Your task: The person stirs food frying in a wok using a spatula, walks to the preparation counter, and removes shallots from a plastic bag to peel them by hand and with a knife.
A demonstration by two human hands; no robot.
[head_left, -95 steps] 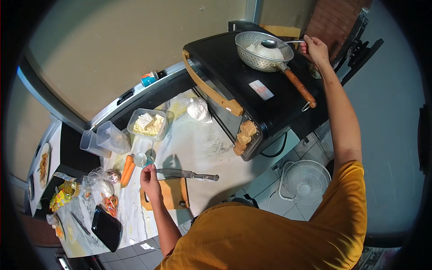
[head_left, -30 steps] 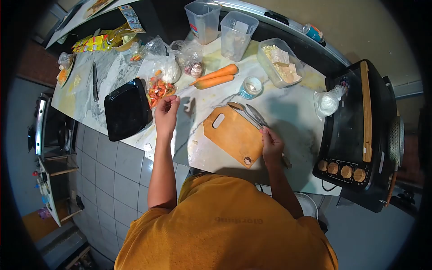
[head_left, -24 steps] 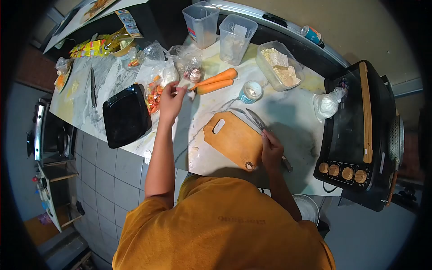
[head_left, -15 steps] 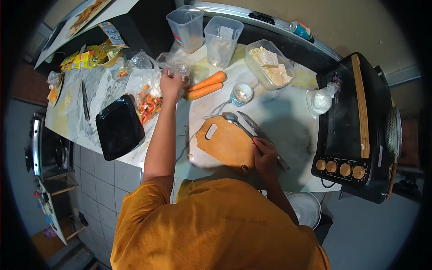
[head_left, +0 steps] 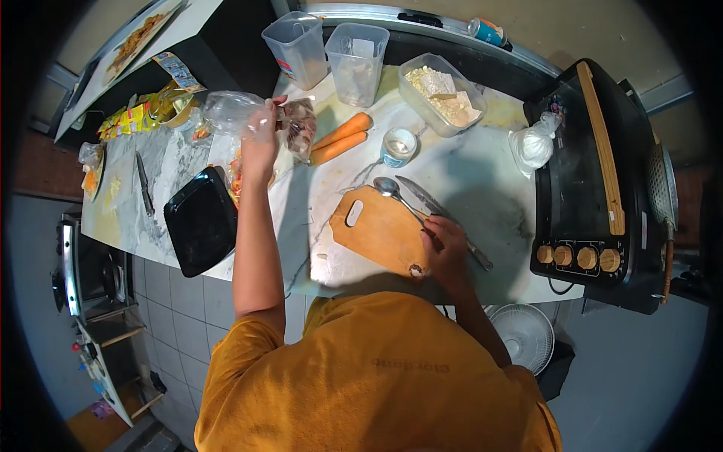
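Observation:
My left hand (head_left: 260,135) is closed on a clear plastic bag (head_left: 226,111) raised over the back left of the counter. Dark reddish-brown pieces (head_left: 300,126) show through the bag to the right of my fingers; I cannot tell their kind. Two carrots (head_left: 339,139) lie just right of it. My right hand (head_left: 447,252) pinches the handle of a metal spoon (head_left: 388,187), whose bowl hangs over the far edge of a wooden cutting board (head_left: 380,233). Right beside the spoon, a knife (head_left: 425,200) lies on the counter, its handle partly behind my right hand.
A small white-and-blue tub (head_left: 398,147) stands beyond the board. Behind are two clear containers (head_left: 295,53) and a box of pale pieces (head_left: 444,98). A black tray (head_left: 200,222) lies left, another knife (head_left: 144,184) beyond it. A toaster oven (head_left: 580,196) and tied white bag (head_left: 533,145) occupy the right.
My left hand has lifted the plastic bag from beside the carrots, and its dark contents now show. The right hand still holds the spoon near the board. The whole view has shifted slightly.

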